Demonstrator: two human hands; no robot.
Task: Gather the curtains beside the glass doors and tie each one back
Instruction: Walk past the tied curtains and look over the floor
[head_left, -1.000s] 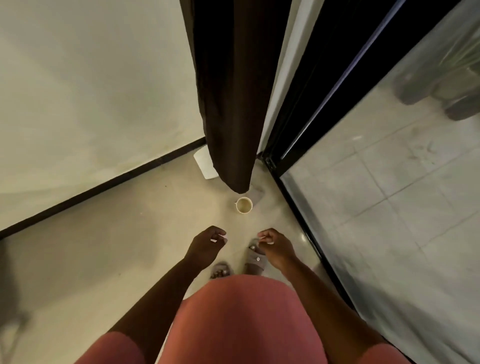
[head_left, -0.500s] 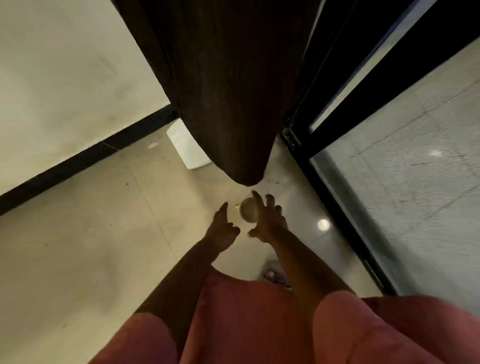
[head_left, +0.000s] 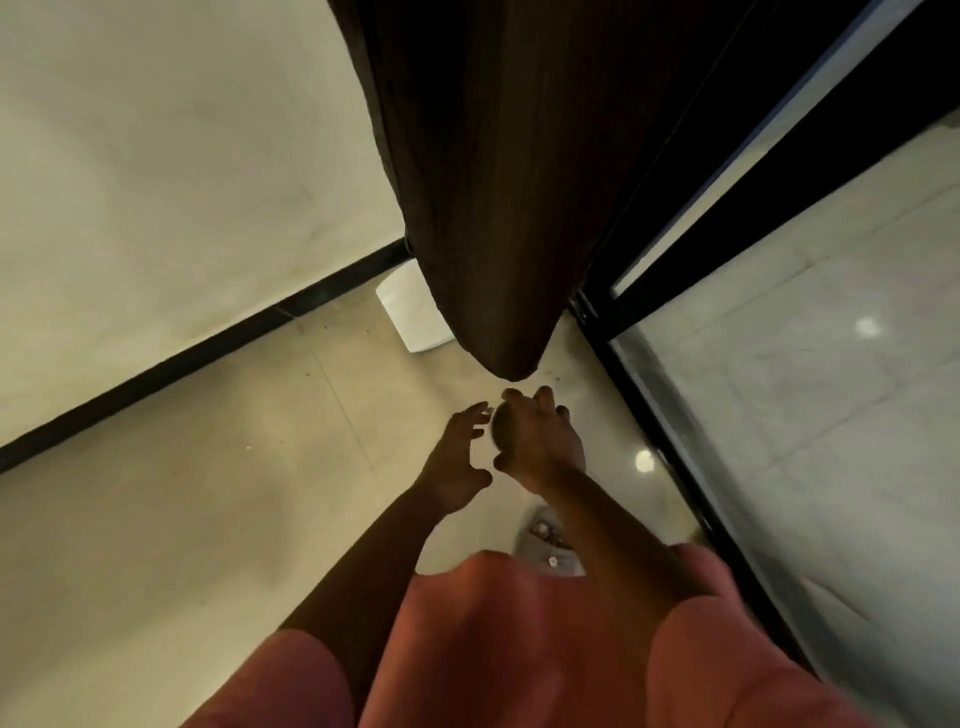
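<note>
Now both hands reach up with fingers spread, gripping nothing — left hand, right hand — just under the dark curtain beside the glass door.

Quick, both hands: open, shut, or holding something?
Left hand: open, fingers spread, holding nothing.
Right hand: open, fingers extended below the curtain, not touching it.

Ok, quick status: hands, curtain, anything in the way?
Left hand and right hand open, reaching, holding nothing. Dark curtain hangs untied beside the glass door. Cup on the floor mostly hidden behind the right hand.
</note>
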